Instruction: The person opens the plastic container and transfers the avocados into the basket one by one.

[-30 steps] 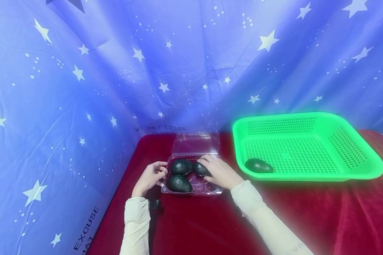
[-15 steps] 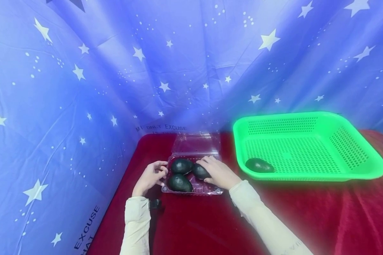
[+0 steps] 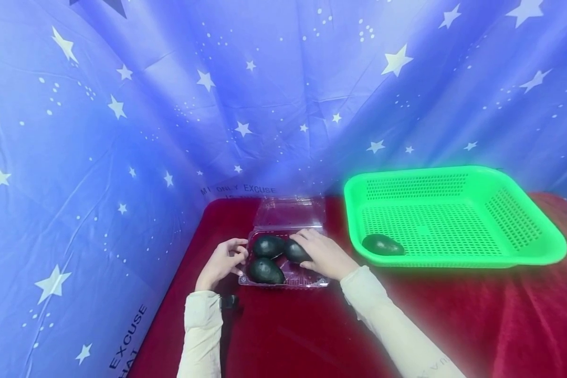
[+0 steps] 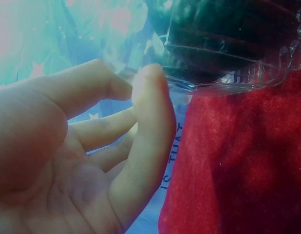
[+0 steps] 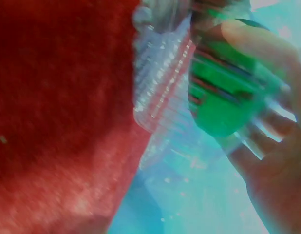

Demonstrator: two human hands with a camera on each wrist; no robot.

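Note:
In the head view a clear plastic clamshell box (image 3: 307,281) stands on the red cloth, its lid (image 3: 290,212) raised at the back. Two dark green avocados lie in its left half, a rear avocado (image 3: 268,245) and a front avocado (image 3: 266,271). My right hand (image 3: 323,254) reaches over the right rim and grips a third avocado (image 3: 295,252) inside the box. Through the clear wall, the right wrist view shows fingers around this avocado (image 5: 223,97). At the left rim, my left hand (image 3: 221,265) has curled fingers; its fingertips (image 4: 151,80) pinch the box edge.
To the right stands a green plastic basket (image 3: 453,262), with another avocado (image 3: 382,244) in its near left corner. Red cloth (image 3: 283,331) covers the table. A blue star-printed curtain (image 3: 274,94) hangs behind and along the left side.
Both hands stay almost still. The right hand and the avocado under it shift only very slightly within the box; the left hand keeps its place at the rim.

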